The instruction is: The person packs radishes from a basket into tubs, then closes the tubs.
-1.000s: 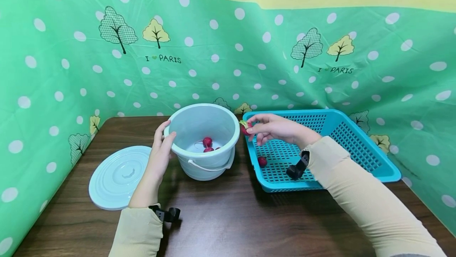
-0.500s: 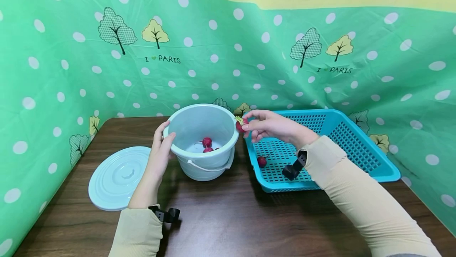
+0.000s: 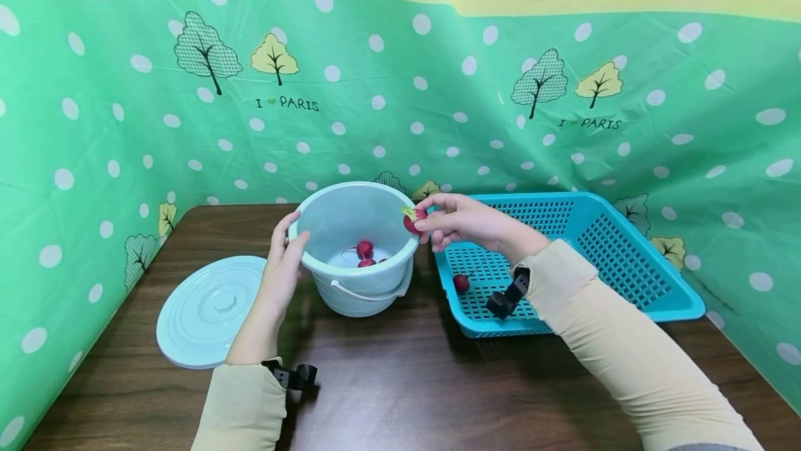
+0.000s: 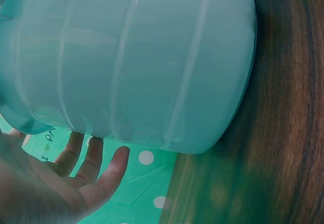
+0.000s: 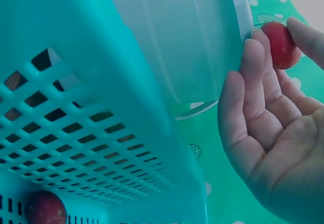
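My right hand (image 3: 466,223) pinches a radish (image 3: 411,220) over the bucket's (image 3: 355,249) three o'clock rim. My left hand (image 3: 283,267) rests on its nine o'clock side, fingers relaxed.

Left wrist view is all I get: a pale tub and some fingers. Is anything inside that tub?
Observer: Yes, the bucket holds red radishes at its bottom.
Operator: What is the other hand doing?
Observer: The right hand pinches a radish at the bucket's rim.
Operator: Where did it come from?
Observer: I can't say for sure, but a blue basket beside the bucket holds one more radish.
Operator: Does the tub have a cover?
Observer: A round lid lies on the table, left of the left hand.
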A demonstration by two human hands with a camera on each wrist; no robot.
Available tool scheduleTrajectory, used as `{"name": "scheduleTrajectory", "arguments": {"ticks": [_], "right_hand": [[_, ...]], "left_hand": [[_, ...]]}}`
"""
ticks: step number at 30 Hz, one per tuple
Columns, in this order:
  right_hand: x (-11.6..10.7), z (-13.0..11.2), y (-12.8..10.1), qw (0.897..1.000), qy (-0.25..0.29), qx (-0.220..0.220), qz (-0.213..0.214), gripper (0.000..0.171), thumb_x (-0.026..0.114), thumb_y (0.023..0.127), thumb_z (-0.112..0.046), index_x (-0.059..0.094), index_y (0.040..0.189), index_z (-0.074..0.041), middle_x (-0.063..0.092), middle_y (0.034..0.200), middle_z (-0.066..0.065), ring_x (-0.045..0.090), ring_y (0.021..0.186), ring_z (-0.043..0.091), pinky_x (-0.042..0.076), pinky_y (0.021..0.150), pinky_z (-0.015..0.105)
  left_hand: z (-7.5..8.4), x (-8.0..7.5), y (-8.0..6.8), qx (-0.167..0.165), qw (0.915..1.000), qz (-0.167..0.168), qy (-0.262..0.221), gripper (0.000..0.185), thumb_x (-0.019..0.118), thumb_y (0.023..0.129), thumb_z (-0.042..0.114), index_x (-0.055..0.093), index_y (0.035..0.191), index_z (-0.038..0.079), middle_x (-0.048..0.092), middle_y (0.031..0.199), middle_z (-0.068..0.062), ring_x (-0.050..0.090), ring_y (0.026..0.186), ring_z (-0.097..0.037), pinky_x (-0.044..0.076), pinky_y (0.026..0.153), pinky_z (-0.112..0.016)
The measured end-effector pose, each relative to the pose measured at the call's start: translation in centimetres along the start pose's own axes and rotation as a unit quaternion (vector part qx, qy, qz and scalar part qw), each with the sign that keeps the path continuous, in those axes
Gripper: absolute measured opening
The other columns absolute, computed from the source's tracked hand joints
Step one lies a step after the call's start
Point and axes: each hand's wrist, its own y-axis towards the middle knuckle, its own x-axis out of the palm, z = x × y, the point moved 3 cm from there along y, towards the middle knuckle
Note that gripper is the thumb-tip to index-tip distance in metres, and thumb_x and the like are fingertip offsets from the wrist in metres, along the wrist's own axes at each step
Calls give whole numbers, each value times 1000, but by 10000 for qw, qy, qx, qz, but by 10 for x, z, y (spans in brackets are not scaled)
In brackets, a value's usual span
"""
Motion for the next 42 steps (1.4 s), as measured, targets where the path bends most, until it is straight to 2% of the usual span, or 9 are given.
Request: {"name": "scheduleTrajectory", "arguments": {"ticks": [2,9,15,29,36,42], "right_hand": [[0,-1,0,10000,-1,-2,43,38,60,98,-18,46,130,-4,70,88,6,62,64,15,56,73,30],[2,-9,0,9998,123,-82,143,41,61,98,-19,43,131,-2,70,88,7,62,63,16,55,69,27],[6,-11,2,9996,209,-157,78,40,61,98,-19,47,131,-1,68,86,7,61,62,15,54,65,24],[15,-13,7,9998,141,-127,45,42,61,99,-20,48,135,-3,67,91,9,60,60,14,54,63,24],[17,-12,7,9998,108,-131,87,40,62,98,-20,51,133,-4,68,91,10,58,59,15,54,63,25],[16,-11,7,9997,60,-161,180,35,61,99,-20,56,128,-3,67,92,9,61,62,16,55,65,26]], "left_hand": [[0,0,0,9,10000,-1,-2,53,40,104,41,24,155,36,39,142,-18,52,97,-17,44,91,-42],[-1,0,0,22,10000,-37,-58,54,40,104,43,23,155,36,37,146,-16,49,116,-32,44,92,-38],[-1,1,1,19,9999,-75,-143,54,40,104,42,23,155,36,35,148,-16,49,121,-34,42,97,-43],[0,1,-1,-39,9998,-38,-174,54,39,104,40,22,155,36,32,150,-14,47,125,-34,41,99,-45],[0,1,-1,-61,9999,-28,-123,54,39,104,42,22,155,36,32,150,-13,49,121,-34,44,95,-40],[-1,1,-1,-59,9998,-55,-161,56,39,103,42,21,156,35,31,151,-14,48,124,-34,41,99,-45]]}}
